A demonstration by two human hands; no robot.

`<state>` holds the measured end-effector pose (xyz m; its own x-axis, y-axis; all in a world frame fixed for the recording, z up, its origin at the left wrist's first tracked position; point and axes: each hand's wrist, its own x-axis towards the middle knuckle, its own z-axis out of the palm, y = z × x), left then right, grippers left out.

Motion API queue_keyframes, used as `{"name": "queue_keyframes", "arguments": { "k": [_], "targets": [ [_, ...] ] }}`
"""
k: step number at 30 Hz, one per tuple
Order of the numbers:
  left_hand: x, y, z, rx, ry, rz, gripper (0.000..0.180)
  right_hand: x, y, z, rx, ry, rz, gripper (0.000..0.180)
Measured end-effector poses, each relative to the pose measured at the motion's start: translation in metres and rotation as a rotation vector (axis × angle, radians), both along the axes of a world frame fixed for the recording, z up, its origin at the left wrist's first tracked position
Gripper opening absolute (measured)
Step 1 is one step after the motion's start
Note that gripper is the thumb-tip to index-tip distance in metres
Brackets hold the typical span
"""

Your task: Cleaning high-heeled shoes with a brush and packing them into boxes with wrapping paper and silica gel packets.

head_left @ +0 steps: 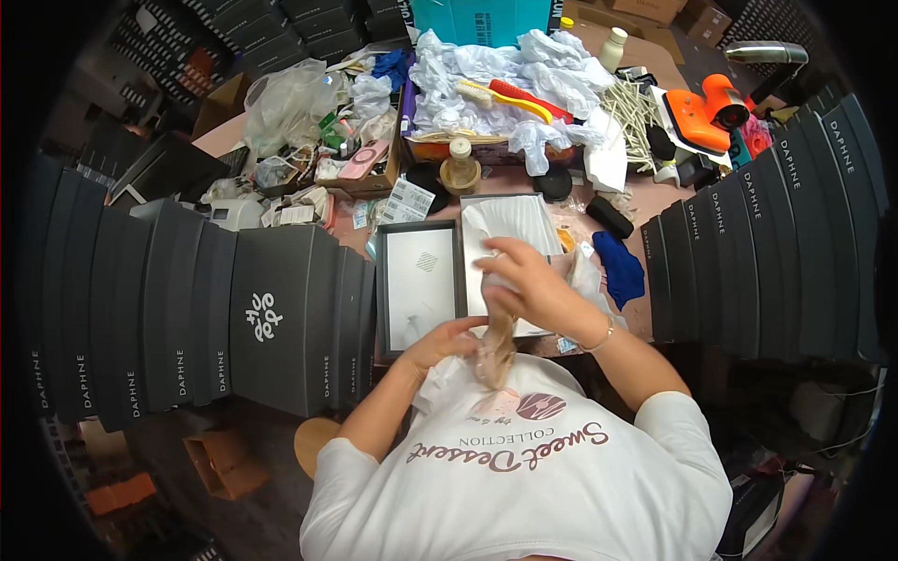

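Note:
Close to my chest is a tan, glossy shoe [496, 357], partly blurred and partly covered by my hands. My right hand [524, 285] curls around its upper end, with the fingers smeared by motion. On the other side, my left hand [441, 345] grips the shoe's lower part, and thin white paper hangs below the fingers. Beyond my hands lies an open shoe box [510, 217] lined with white tissue paper. Left of it rests a dark-rimmed box lid [421, 280], its white inside facing up.
Dark shoe boxes stand in rows at left [281, 309] and right [748, 243]. Behind the open box are a bin of crumpled tissue [458, 70], red and yellow brushes [524, 98], a glue jar [459, 168] and an orange tool [702, 117]. A blue cloth [618, 268] lies at right.

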<state>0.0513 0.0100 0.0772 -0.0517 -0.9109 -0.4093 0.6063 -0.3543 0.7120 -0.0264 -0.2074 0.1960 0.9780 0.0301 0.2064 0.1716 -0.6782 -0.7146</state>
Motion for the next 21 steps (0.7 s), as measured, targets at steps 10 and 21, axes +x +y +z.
{"name": "queue_keyframes", "arguments": {
  "k": [10, 21],
  "targets": [
    [-0.018, -0.048, 0.048, -0.041, -0.674, -0.451, 0.042, -0.119, 0.013, -0.073, 1.504, 0.717, -0.546, 0.074],
    [-0.027, -0.056, 0.076, -0.278, -0.957, -0.594, 0.036, -0.105, -0.005, -0.071, 0.984, 0.958, -0.148, 0.096]
  ]
}}
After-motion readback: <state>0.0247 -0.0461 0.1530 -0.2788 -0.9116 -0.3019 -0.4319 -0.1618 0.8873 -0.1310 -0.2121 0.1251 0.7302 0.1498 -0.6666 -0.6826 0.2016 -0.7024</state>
